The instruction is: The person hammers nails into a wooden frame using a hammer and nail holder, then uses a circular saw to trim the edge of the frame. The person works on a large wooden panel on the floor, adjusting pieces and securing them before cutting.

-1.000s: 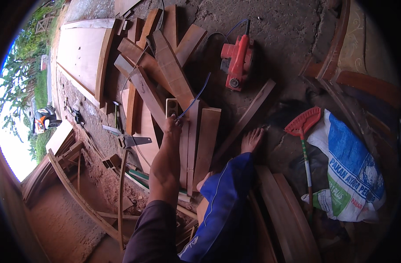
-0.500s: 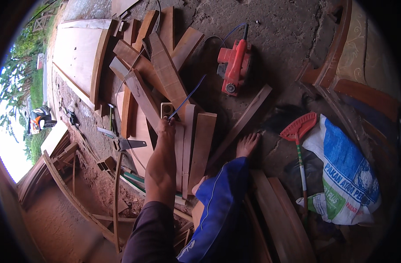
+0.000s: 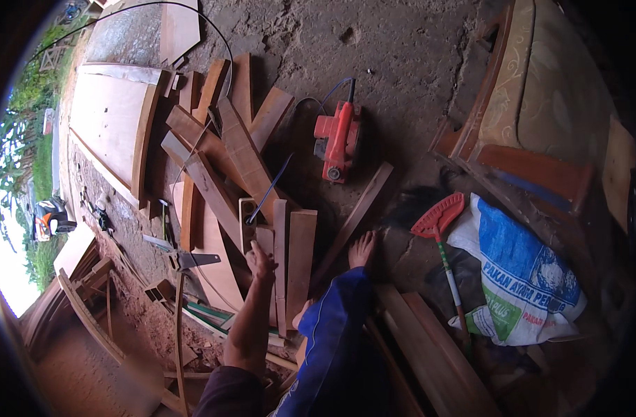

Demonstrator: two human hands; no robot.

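Note:
My left hand (image 3: 260, 263) reaches forward over the pile of boards, its thumb apart from the fingers. The fingertips lie at the near end of a pale wooden block (image 3: 247, 236) with a dark hole in its top; whether they press on it I cannot tell. A thin blue rod or cord (image 3: 270, 187) slants up and right from beside that hole. Short boards (image 3: 302, 260) lie side by side just right of the hand, and longer planks (image 3: 247, 142) cross each other beyond it. My right hand is out of view.
A red electric planer (image 3: 340, 142) rests on the concrete, trailing a cord. A handsaw (image 3: 192, 260) lies left of my hand. To the right are a red dustpan (image 3: 439, 214), a blue-and-white sack (image 3: 519, 267) and an upholstered wooden chair (image 3: 540, 83). Planks (image 3: 429, 340) lie beside my leg.
My left hand has drawn back toward me, away from the blue rod or cord, so more of the wooden block shows. The whole view has shifted, with things appearing lower and further left.

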